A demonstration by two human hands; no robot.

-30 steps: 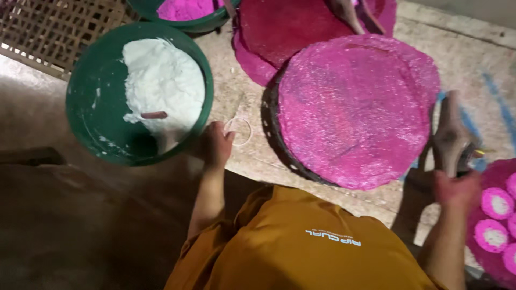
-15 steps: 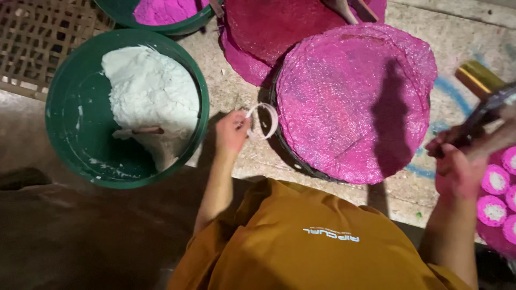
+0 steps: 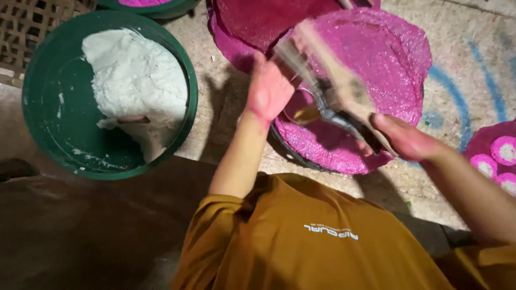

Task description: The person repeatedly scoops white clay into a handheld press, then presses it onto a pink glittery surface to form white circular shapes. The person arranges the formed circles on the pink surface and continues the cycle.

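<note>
Pink powder stains both hands. The left hand (image 3: 269, 90) is raised over the near edge of the pink tray (image 3: 371, 70), palm toward the camera, fingers loosely curled; whether it grips anything I cannot tell, though it sits just beside the blurred front end of the tool (image 3: 328, 80). The right hand (image 3: 403, 140) is closed around the rear of that tool, a long wood-and-metal piece that slants from the right hand up and left across the tray, with a small brass-coloured part (image 3: 307, 114) hanging under it near the left wrist. The tool is motion-blurred, so its exact form is unclear.

The tray is round, coated in bright pink grains, and overlaps a darker magenta tray (image 3: 252, 21) behind it. To the left a green tub (image 3: 51, 107) holds a heap of white powder (image 3: 134, 80) with a small stick (image 3: 133, 120) lying in it. At the far right edge, small pink-rimmed white discs (image 3: 502, 156) lie on a pink surface. An ochre shirt (image 3: 312, 236) fills the bottom of the view
</note>
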